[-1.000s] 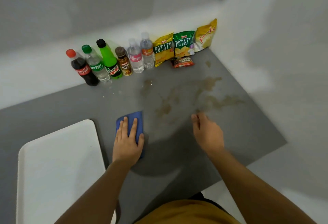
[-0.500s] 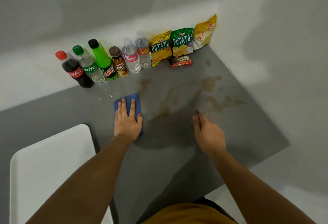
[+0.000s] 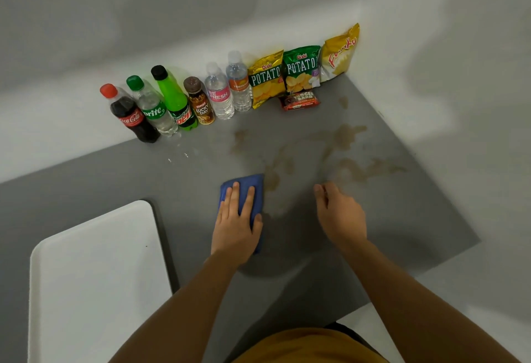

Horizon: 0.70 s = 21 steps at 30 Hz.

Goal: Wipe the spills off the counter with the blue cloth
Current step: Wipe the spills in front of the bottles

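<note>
Fingers [image 3: 240,199] of the left hand [image 3: 234,226] press flat on the blue cloth [image 3: 244,190] mid-frame, beside brown spills [image 3: 349,135]; wiping seems barely begun, so sweep rightward next.

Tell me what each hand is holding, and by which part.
The left hand grips nothing: it presses flat on top of the blue cloth, covering its near part. The right hand holds nothing, fingers loosely curled by the counter.

Left hand [image 3: 234,226] flat, fingers [image 3: 233,197] straight and spread, palm down; right hand [image 3: 340,213] set apart, fingers loosely curled, knuckles up; both forearms reaching forward
</note>
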Tool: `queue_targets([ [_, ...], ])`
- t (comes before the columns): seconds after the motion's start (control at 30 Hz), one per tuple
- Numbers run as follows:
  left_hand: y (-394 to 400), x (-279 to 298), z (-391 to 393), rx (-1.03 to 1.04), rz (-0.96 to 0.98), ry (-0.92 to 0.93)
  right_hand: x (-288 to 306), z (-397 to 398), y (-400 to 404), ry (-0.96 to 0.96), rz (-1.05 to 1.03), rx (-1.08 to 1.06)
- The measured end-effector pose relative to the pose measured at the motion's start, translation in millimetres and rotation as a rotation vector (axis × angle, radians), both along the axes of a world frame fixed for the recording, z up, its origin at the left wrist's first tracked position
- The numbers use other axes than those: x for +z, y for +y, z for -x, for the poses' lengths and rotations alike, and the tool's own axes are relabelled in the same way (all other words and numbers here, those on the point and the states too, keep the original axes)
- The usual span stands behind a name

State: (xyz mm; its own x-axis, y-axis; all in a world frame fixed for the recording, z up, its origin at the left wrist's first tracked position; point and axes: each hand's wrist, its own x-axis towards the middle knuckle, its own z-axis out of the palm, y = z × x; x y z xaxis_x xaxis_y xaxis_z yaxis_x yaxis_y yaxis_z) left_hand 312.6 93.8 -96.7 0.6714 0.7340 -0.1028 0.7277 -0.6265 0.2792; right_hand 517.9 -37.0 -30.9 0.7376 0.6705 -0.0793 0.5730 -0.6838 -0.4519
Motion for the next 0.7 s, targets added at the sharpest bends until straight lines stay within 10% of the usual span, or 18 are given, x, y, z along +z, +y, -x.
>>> queue_targets([
  [0.7,146,1,-36,0.142,-0.009,0.008,-5,-23,9,-0.013,0.001,0.004],
])
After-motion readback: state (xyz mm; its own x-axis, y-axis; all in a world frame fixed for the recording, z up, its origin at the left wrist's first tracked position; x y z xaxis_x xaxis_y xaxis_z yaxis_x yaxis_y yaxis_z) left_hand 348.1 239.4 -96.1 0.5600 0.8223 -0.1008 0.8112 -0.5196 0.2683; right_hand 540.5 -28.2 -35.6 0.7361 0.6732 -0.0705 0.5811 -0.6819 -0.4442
